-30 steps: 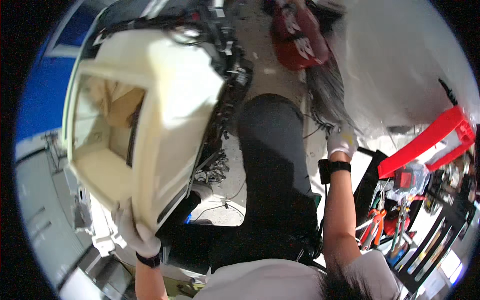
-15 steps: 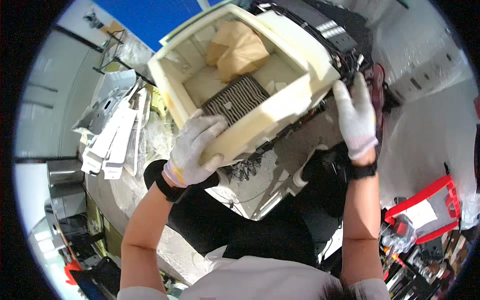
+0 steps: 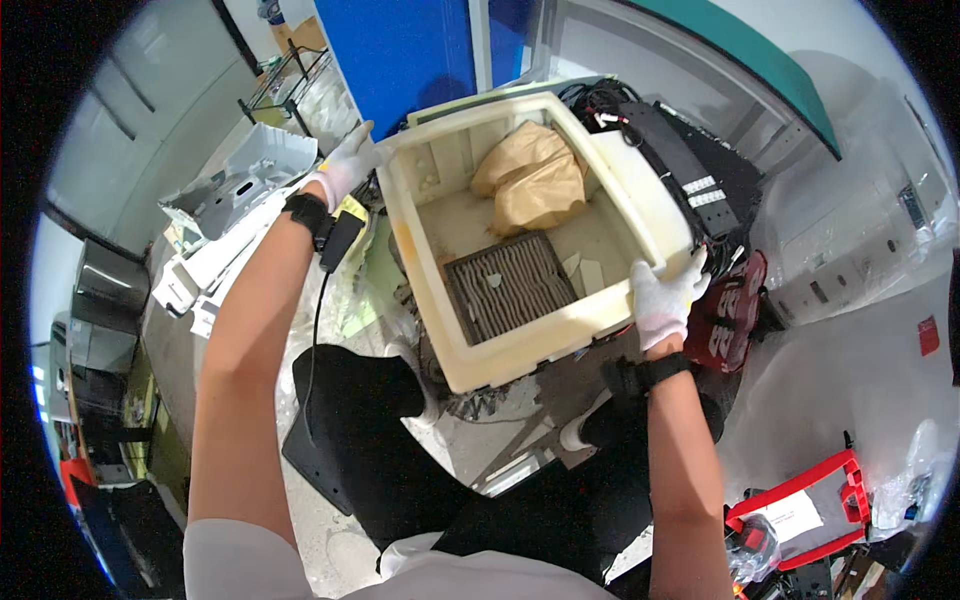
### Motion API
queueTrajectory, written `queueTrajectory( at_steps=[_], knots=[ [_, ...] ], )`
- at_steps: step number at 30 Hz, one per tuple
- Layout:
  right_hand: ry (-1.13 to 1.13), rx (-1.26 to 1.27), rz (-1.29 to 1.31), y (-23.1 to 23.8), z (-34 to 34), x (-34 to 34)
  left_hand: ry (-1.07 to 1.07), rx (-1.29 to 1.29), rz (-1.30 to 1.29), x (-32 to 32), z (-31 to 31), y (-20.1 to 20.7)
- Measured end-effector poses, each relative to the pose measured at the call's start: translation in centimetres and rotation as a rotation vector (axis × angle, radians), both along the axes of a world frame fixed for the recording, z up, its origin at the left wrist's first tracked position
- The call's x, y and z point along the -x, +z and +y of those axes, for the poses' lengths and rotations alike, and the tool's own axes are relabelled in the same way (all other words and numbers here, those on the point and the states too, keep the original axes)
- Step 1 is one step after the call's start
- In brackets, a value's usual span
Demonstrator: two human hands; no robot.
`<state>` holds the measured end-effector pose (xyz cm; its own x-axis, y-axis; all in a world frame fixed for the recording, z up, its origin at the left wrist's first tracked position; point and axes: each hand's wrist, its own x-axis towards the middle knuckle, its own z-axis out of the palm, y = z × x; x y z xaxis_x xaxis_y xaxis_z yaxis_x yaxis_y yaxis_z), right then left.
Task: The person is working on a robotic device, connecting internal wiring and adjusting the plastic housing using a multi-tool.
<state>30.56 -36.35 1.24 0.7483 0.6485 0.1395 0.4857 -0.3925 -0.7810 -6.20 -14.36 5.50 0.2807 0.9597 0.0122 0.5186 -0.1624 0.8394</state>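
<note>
A cream plastic bin (image 3: 415,270) stands in front of me. In it are a crumpled brown paper bag (image 3: 538,185), a dirty pleated air filter (image 3: 510,288) in a dark frame and some pale scraps (image 3: 585,272). Gloved in white, my left hand (image 3: 350,165) is at the bin's far left corner, fingers stretched out and thumb side by the rim. My right hand (image 3: 662,305), also gloved, grips the near right corner, thumb by the rim and fingers spread along the outer side. A black box with a cable (image 3: 340,240) hangs at my left wrist.
White and grey plastic panels (image 3: 270,165) are piled at left. Black cables (image 3: 605,100) and a dark power strip (image 3: 690,185) lie beyond the bin's right side. A red bag (image 3: 722,320) sits right of my right hand. A red-framed holder (image 3: 850,490) stands at lower right.
My left hand has left the bin's near rim for its far left corner. My right hand has come from beside the bin onto its near right corner. The bin appears lower in view.
</note>
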Motion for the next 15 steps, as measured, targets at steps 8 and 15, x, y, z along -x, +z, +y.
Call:
queueTrajectory(
  at_steps=[8,15],
  knots=[
    [-0.041,-0.085,0.025,-0.8,0.2,0.1,-0.005,-0.108,0.321,-2.1,5.4,-3.8],
    [-0.040,-0.063,-0.044,-1.5,0.6,-0.5,0.002,-0.228,0.244,-1.6,6.2,-5.3]
  ],
)
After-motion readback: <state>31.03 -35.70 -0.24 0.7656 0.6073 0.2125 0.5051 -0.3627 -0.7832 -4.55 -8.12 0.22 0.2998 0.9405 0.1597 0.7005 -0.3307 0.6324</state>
